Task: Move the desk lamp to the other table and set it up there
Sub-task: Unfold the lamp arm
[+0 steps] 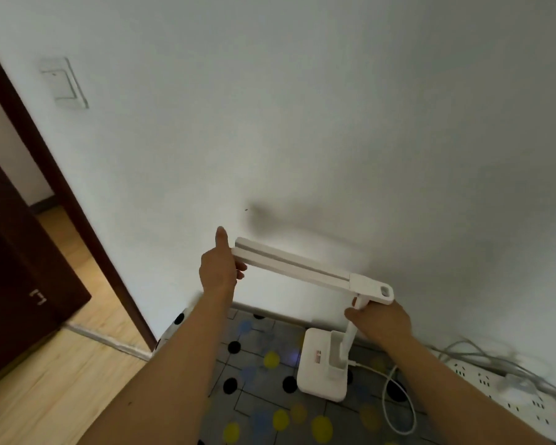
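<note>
Desk lamp (pixel 302 268), white, stands with its base on a table (pixel 254 348) covered in a grey cloth with black, yellow and blue spots. The table is pushed against a pale wall (pixel 334 123). The lamp's stem rises from the base's back edge, and its long head bar is folded out roughly level, reaching left. Left hand (pixel 219 268) holds the bar's free end: fingers wrapped under and round it, thumb (pixel 221 239) sticking straight up, clear of the bar. Right hand (pixel 382 319) is closed round the top of the stem just below the hinge, with the knuckles toward the camera. A white cable (pixel 385 407) leaves the base on its right side and loops across the cloth. A power strip (pixel 495 387) with grey leads lies by the wall at far right. A light switch (pixel 65 82) sits on the wall upper left. A dark brown door (pixel 20 268) stands open at left over a wooden floor (pixel 55 390).
</note>
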The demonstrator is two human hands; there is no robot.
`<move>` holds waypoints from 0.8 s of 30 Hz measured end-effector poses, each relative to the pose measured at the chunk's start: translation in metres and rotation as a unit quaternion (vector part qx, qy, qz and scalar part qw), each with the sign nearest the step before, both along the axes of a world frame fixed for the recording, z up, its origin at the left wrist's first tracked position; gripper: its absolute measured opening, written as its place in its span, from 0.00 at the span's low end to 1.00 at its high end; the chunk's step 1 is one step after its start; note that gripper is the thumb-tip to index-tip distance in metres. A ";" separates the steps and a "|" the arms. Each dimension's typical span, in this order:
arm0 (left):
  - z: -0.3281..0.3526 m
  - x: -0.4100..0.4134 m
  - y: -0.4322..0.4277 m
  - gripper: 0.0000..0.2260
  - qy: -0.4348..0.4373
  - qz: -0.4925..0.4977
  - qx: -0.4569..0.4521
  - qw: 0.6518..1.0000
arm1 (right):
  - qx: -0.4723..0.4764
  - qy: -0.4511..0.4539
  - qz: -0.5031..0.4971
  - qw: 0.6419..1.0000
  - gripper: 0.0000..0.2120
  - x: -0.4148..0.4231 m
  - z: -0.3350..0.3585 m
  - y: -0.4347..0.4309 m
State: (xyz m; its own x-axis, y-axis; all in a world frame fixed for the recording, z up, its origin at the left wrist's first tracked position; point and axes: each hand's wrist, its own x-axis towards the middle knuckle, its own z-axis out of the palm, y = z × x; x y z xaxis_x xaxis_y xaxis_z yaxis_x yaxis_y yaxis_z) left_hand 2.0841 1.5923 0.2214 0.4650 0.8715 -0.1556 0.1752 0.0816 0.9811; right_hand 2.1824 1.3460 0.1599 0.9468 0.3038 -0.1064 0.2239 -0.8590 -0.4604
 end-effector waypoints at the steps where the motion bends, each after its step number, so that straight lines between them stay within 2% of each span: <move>1: 0.003 0.000 0.002 0.27 0.017 -0.014 0.027 0.999 | -0.005 0.000 0.006 1.000 0.06 0.000 0.000 0.001; 5: 0.010 0.003 0.003 0.21 0.074 -0.073 0.127 0.986 | -0.009 0.000 0.013 1.000 0.08 0.001 -0.001 0.007; 12: 0.005 0.005 -0.001 0.14 0.066 -0.030 0.060 0.996 | 0.021 -0.002 -0.003 1.000 0.09 0.002 -0.004 0.011; 17: 0.001 0.006 0.002 0.16 0.044 -0.039 0.099 0.993 | 0.038 -0.008 -0.013 0.999 0.08 0.001 -0.005 0.014; 24: 0.004 0.015 0.009 0.16 0.024 -0.047 0.093 0.994 | 0.106 0.000 -0.040 0.994 0.11 -0.005 -0.009 0.019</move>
State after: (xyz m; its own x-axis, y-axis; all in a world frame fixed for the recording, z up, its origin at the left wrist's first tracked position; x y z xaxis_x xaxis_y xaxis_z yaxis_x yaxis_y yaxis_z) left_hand 2.0996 1.6015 0.2258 0.5424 0.8399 -0.0193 0.2200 -0.1198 0.9681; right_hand 2.1774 1.3645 0.1510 0.9691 0.2423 -0.0474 0.1585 -0.7577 -0.6330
